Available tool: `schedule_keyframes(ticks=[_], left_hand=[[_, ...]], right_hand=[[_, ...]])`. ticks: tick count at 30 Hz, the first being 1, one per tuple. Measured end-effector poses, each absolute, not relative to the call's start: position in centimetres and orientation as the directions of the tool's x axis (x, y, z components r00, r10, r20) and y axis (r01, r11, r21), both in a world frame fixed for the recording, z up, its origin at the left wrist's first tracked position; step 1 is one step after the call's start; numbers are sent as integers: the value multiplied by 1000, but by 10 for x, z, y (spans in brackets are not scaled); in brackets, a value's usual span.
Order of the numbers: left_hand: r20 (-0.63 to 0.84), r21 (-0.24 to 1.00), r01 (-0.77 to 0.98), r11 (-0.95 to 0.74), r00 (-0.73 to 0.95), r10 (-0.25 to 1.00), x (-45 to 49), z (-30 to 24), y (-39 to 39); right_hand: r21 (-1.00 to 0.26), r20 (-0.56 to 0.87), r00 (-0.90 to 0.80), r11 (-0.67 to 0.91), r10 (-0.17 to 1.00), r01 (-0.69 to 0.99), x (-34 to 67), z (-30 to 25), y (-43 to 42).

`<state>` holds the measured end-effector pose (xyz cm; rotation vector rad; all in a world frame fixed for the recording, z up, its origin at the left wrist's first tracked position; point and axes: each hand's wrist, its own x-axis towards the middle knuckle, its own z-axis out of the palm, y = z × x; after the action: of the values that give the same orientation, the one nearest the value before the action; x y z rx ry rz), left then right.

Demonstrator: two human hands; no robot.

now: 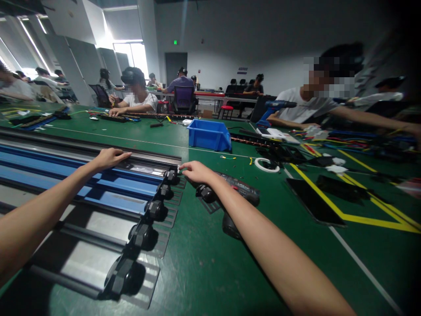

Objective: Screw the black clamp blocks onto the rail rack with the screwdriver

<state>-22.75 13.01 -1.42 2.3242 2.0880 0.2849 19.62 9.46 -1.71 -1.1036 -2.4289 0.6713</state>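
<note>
Long metal and blue rails (98, 188) lie side by side on the green table, each ending in a black end cap (154, 210). My left hand (110, 158) rests flat on the farthest grey rail, fingers stretched out. My right hand (195, 171) reaches to the end of that same rail, fingertips pinched by the topmost black end cap (171, 175); what they hold, if anything, is too small to make out. Under my right forearm lies a black power screwdriver (240, 191).
A blue plastic bin (208, 134) stands beyond the rails. A white tape ring (266, 165), a dark tablet (314, 202) and yellow floor-style tape lines (362, 217) lie to the right. Other people work at the far side with cables and a blue drill (274, 107).
</note>
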Motion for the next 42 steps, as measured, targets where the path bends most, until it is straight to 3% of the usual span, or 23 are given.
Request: schedule_keyframes(ticks=[42], left_hand=[[149, 126, 992, -31, 12, 989, -207, -2, 115]], right_hand=[[-648, 69, -658, 535, 750, 542, 196, -22, 97]])
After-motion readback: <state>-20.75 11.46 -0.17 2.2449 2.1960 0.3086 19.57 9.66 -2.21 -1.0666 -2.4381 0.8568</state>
